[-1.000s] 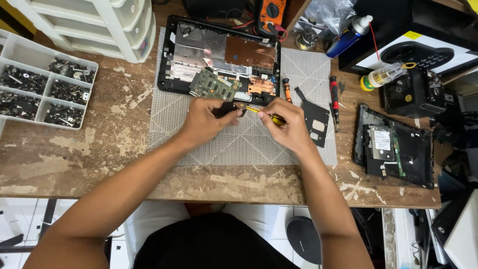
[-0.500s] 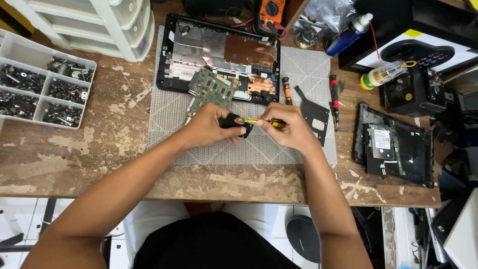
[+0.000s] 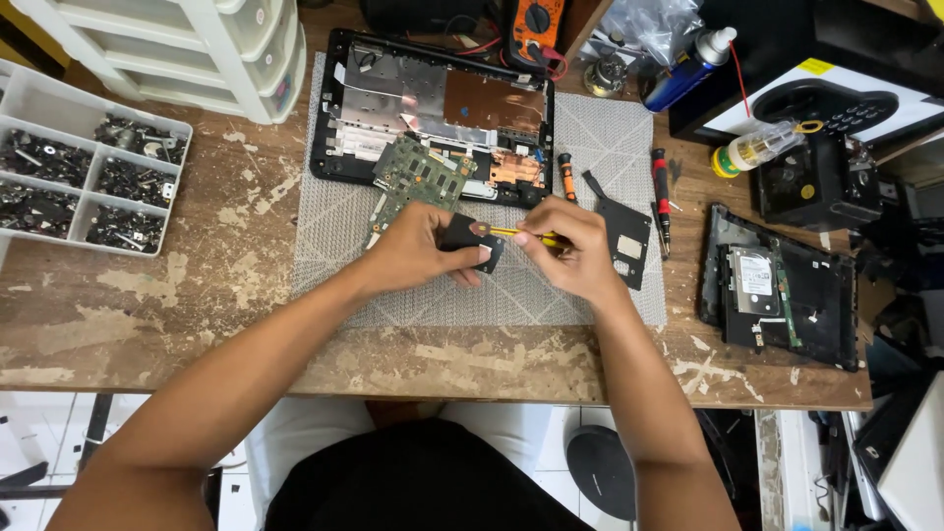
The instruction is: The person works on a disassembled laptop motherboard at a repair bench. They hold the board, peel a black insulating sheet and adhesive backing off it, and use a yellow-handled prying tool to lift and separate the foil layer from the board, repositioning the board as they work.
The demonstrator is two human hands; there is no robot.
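Note:
My left hand (image 3: 418, 248) grips a small black part (image 3: 472, 238) over the grey mat (image 3: 413, 295). My right hand (image 3: 570, 246) holds a yellow-handled screwdriver (image 3: 516, 234) whose tip meets that black part. Just beyond my left hand lies a green circuit board (image 3: 418, 177), leaning on the opened black laptop base (image 3: 442, 108). A black cover plate (image 3: 624, 231) rests on the mat right of my right hand.
A compartment tray of screws (image 3: 79, 177) sits at the left, white drawers (image 3: 197, 49) behind it. Two screwdrivers (image 3: 659, 187) lie on the mat. A black casing with a hard drive (image 3: 777, 285), a spray can (image 3: 688, 69), a small bottle (image 3: 752, 147) and a multimeter (image 3: 536, 29) stand right and back.
Both hands have shifted slightly toward me and the black part has turned in my left hand; the screwdriver stays against it.

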